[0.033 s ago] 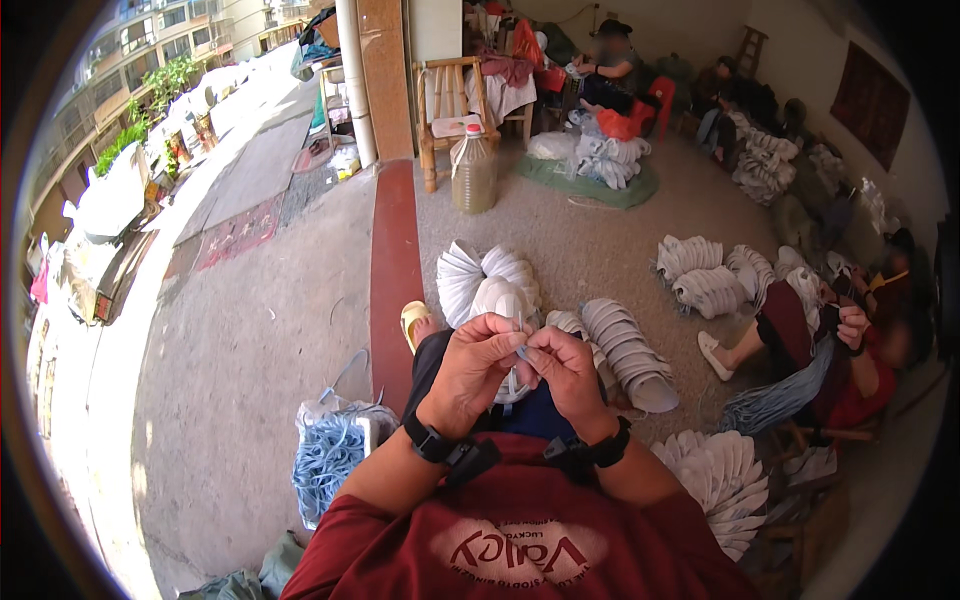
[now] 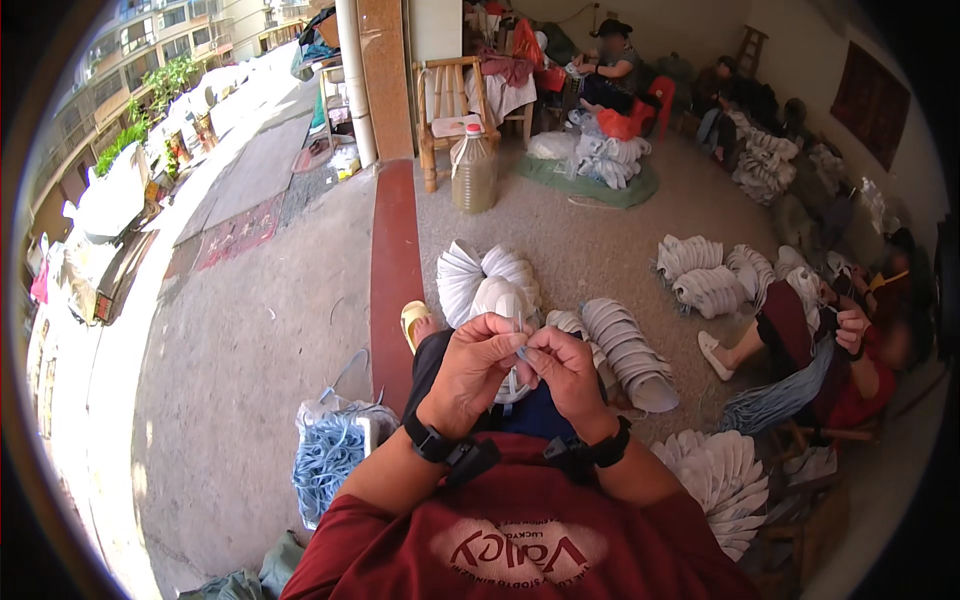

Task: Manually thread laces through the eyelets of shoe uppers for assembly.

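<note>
Over my lap, my left hand and my right hand meet with their fingertips almost touching. Both are closed in a pinch on a thin, pale blue lace, of which only a short bit shows. Just beyond the fingers is a rounded white shoe upper, and more white material shows below them. My hands cover much of it, so I cannot tell whether the lace runs through it. Light blue laces fill a white container by my left side.
Stacked white shoe uppers lie to the right, with another fanned pile nearer me. A person sits at the right with blue laces. Farther off stand a large plastic jug and a bamboo chair.
</note>
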Tool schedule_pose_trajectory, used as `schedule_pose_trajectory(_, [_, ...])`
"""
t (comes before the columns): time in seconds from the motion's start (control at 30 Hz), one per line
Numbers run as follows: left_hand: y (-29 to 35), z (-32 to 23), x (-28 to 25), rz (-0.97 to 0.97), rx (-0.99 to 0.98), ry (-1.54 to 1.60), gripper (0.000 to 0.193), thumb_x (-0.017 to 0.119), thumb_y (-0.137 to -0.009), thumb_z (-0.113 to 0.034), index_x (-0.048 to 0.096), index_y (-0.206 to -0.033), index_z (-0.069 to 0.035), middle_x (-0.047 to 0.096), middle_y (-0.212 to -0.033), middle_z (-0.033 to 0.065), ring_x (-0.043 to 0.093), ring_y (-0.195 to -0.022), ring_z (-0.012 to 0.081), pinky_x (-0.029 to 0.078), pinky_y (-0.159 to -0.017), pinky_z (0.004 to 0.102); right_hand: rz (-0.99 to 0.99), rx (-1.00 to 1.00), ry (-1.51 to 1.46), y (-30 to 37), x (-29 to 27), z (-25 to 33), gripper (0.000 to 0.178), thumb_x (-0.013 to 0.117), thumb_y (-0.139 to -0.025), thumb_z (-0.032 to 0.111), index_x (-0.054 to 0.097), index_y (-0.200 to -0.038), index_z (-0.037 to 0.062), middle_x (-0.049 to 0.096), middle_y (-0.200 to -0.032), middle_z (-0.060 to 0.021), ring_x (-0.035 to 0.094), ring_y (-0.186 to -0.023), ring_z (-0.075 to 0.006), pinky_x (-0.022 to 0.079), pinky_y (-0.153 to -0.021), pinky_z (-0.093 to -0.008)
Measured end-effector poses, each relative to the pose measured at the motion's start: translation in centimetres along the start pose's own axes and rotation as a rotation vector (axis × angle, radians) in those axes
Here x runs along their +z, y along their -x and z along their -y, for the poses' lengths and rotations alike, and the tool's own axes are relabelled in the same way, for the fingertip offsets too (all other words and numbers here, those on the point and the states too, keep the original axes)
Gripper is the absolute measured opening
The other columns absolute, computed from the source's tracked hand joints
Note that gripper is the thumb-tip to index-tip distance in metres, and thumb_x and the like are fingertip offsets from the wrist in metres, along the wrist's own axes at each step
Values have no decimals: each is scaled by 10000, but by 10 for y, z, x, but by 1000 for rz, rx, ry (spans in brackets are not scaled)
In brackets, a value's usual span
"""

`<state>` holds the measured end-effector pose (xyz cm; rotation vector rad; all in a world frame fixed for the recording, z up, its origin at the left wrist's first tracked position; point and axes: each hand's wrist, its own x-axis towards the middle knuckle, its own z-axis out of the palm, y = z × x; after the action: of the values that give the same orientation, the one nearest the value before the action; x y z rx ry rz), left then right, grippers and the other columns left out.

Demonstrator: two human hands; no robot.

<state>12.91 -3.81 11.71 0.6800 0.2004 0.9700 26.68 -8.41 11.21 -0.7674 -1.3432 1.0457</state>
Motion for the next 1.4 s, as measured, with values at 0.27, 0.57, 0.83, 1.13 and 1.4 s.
schedule_pose_trajectory(0.27, [2, 2, -2, -23, 38, -7, 86, 667, -786, -17, 612, -841, -55, 630, -817, 42, 536, -652, 87, 427, -581, 217, 14, 122, 79, 2, -2, 8, 190, 508, -929, 110, 531, -770, 8, 444, -611, 24, 376, -517, -40, 297, -461, -208])
schedule_pose_trajectory(0.57, [-18, 32, -74, -122, 151, -1132, 273, 661, -812, -195, 610, -1007, -11, 645, -892, 36, 604, -853, 208, 462, -765, 292, -134, 17, 99, -50, -36, 18, 203, 529, -901, 88, 519, -705, 35, 428, -605, 49, 339, -516, -35, 268, -458, -199])
schedule_pose_trajectory(0.83, [-7, 66, -144, 153, 421, -1973, 357, 669, -704, -197, 591, -1024, -60, 570, -1118, 75, 511, -1097, 275, 435, -924, 346, 325, -722, 212, -109, 25, 236, 155, 535, -902, 115, 513, -808, -7, 425, -690, 34, 285, -560, -71, 283, -550, -204])
schedule_pose_trajectory(1.13, [-31, 53, -100, -141, 534, -1477, 499, 660, -767, -241, 471, -1181, -35, 503, -1193, 180, 493, -1100, 350, 413, -929, 379, 411, -758, 546, -105, 29, 239, 138, 548, -876, 103, 560, -883, -34, 523, -772, -20, 426, -640, -124, 367, -632, -240])
schedule_pose_trajectory(1.4, [-28, 84, -109, 489, 104, -1525, 354, 540, -886, -310, 586, -701, -11, 569, -669, 190, 568, -664, 371, 442, -643, 430, 904, -417, 705, -123, 63, 221, 128, 575, -819, 99, 616, -912, 22, 638, -790, -95, 582, -682, -203, 478, -660, -295])
